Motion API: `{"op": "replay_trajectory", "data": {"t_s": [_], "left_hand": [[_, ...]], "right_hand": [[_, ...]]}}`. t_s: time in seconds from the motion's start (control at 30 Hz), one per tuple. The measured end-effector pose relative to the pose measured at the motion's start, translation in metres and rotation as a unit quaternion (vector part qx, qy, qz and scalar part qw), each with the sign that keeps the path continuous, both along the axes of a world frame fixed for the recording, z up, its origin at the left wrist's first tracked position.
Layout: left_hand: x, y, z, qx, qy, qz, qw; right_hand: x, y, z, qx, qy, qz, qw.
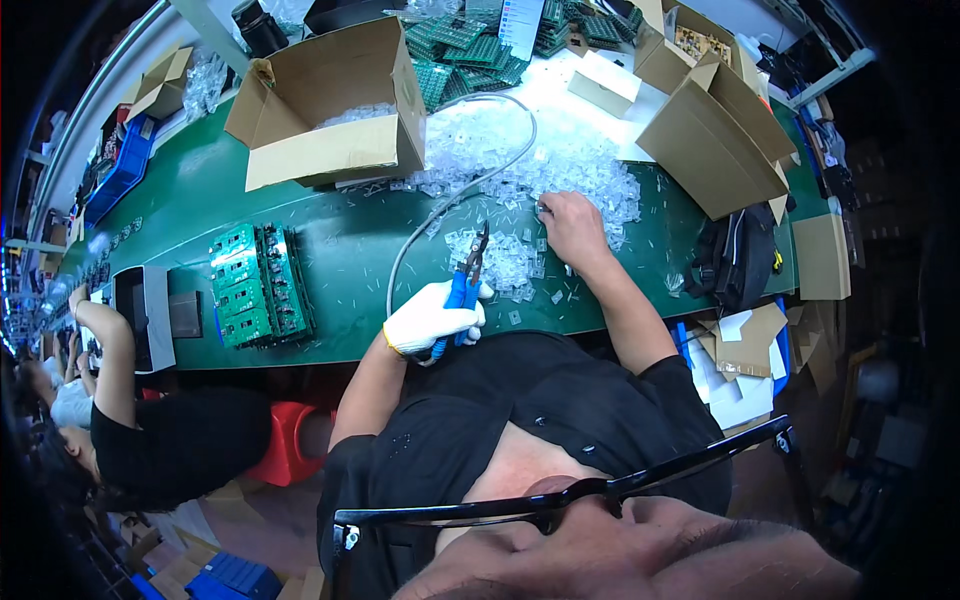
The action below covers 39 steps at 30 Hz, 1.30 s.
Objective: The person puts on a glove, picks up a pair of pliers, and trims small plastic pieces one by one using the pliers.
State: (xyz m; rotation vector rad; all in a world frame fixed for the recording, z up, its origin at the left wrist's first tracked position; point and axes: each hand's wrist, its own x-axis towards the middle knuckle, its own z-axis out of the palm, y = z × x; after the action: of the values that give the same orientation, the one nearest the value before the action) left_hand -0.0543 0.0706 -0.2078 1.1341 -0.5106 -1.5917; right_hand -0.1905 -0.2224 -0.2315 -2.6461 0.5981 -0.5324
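Observation:
My left hand (432, 318), in a white glove, is closed around the blue handles of a pair of cutting pliers (466, 280). Their dark jaws point away from me, over the near edge of a small heap of clear plastic pieces (512, 262). Bare, my right hand (572, 226) rests at the front of a far larger pile of the same clear pieces (560, 140). Its fingers are pinched together, and whatever they hold is too small to make out. A grey cable (408, 246) curves from the large pile down to my left wrist.
On the green table (360, 290), stacked green circuit boards (262, 285) stand left. An open cardboard box (330, 110) is behind them; more boards (465, 55) lie at the back. Cardboard boxes (715, 135) and a black bag (738, 255) are right. A co-worker (170, 435) sits at left.

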Motion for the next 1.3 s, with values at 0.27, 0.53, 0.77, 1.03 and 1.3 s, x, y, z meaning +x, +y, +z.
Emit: {"op": "replay_trajectory", "data": {"t_s": [0.27, 0.53, 0.77, 1.03, 1.3], "left_hand": [[-0.007, 0.002, 0.000, -0.015, 0.010, 0.031, 0.999], [-0.006, 0.002, 0.001, -0.003, 0.016, 0.026, 1.000], [-0.001, 0.004, -0.006, -0.011, 0.044, 0.023, 0.999], [0.004, 0.001, -0.008, -0.001, 0.045, -0.015, 0.999], [0.000, 0.003, -0.005, -0.001, 0.026, -0.019, 0.999]], "right_hand": [[0.018, 0.011, 0.007, 0.022, -0.024, 0.029, 0.999], [0.047, 0.021, 0.006, 0.025, 0.044, 0.005, 0.999], [0.023, 0.014, 0.011, 0.126, -0.086, 0.045, 0.987], [0.008, 0.033, 0.021, 0.577, -0.172, 0.095, 0.793], [0.010, 0.042, 0.026, 0.569, -0.135, 0.100, 0.805]]}}
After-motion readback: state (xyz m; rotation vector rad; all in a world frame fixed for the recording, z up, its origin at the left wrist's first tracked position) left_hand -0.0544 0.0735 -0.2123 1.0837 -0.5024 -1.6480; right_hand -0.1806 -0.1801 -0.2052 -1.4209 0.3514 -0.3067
